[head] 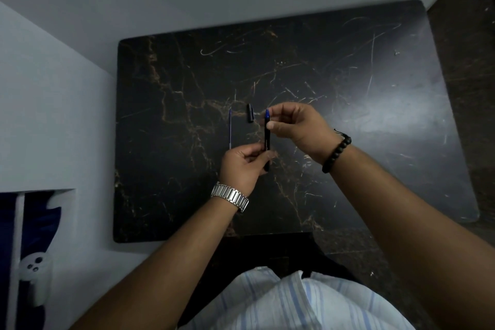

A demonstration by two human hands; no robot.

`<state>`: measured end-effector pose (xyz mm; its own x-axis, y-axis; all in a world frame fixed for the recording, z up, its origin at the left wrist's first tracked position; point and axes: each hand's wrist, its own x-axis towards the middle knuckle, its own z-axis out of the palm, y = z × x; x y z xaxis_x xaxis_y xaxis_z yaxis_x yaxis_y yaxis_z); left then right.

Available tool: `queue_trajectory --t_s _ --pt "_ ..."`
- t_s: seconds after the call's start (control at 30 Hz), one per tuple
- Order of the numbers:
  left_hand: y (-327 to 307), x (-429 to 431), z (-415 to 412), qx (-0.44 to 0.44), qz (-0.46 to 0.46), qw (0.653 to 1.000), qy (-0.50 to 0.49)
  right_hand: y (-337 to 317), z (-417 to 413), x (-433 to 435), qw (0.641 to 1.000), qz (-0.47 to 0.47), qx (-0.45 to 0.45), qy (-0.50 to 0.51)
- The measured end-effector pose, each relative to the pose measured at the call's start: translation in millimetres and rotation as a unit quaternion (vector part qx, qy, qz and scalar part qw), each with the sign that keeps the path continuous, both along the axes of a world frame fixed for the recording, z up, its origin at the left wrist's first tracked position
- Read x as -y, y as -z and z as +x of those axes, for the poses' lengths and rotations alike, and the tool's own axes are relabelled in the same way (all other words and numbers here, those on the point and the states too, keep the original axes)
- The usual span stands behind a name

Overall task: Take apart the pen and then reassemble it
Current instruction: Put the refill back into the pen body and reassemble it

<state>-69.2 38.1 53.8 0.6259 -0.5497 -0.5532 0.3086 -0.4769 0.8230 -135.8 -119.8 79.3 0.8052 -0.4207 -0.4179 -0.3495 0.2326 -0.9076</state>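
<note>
Head view: my left hand (242, 166) pinches the barrel (267, 139) low, my right hand (294, 123) grips its blue tip (267, 114). Refill (230, 128) lies at nine o'clock; I'd twist gently, barrel steady.

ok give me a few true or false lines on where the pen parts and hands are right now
1. The left hand holds the lower end of the barrel. True.
2. The refill sits inside the barrel. False: it lies on the table, left of the barrel.
3. The cap lies on the table. True.
4. The right hand rests flat on the table. False: it pinches the barrel's blue top end.
5. The cap lies between refill and barrel. True.
</note>
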Motion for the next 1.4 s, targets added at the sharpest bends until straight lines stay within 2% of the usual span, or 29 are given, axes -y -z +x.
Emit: queue_trajectory --t_s 0.13,0.4,0.63,0.93,1.17,1.4 --pt "0 -1 3 -0.001 0.003 1.000 -0.006 0 1 -1 1.000 -0.011 -0.007 -0.016" --pt "-1 1 2 0.008 0.014 1.000 -0.005 7 5 -8 0.997 -0.035 -0.037 0.061" --pt "-3 5 4 -0.018 0.005 1.000 -0.005 4 1 -3 1.000 0.031 -0.008 0.003" --pt "2 8 -2 -0.001 0.015 1.000 -0.010 13 2 -7 0.996 -0.011 -0.033 0.085" --pt "4 6 -2 -0.016 0.013 1.000 -0.004 16 -7 3 0.999 0.044 -0.001 0.015" --pt "5 9 -6 -0.014 0.019 1.000 -0.012 18 -4 -3 0.998 -0.013 -0.036 0.048"
